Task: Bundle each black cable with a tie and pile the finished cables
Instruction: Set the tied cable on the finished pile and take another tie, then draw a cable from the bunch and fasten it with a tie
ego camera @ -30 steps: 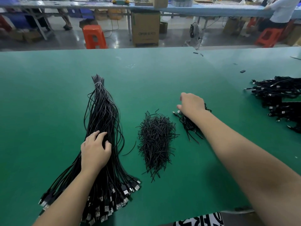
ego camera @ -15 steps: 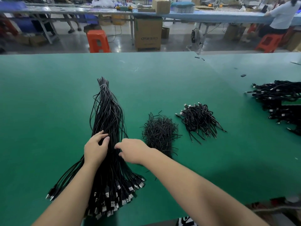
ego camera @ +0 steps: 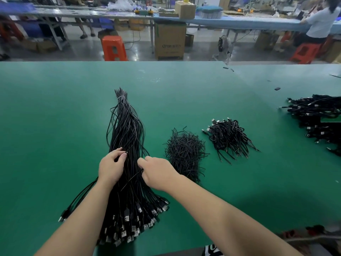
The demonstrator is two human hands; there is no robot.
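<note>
The long sheaf of loose black cables (ego camera: 127, 163) lies on the green tabletop (ego camera: 55, 126), bound at its far tip, plugs fanned toward me. A second ago my right hand (ego camera: 156, 172) was off to the sheaf's right, dropping a finished cable onto the bundled pile (ego camera: 228, 137); now it has come back and its fingers pinch a strand at the sheaf's right edge. My left hand (ego camera: 110, 167) still steadies the sheaf, fingers curled into the strands. I judge a fresh cable is being drawn out. The heap of ties (ego camera: 184, 150) sits between sheaf and pile.
</note>
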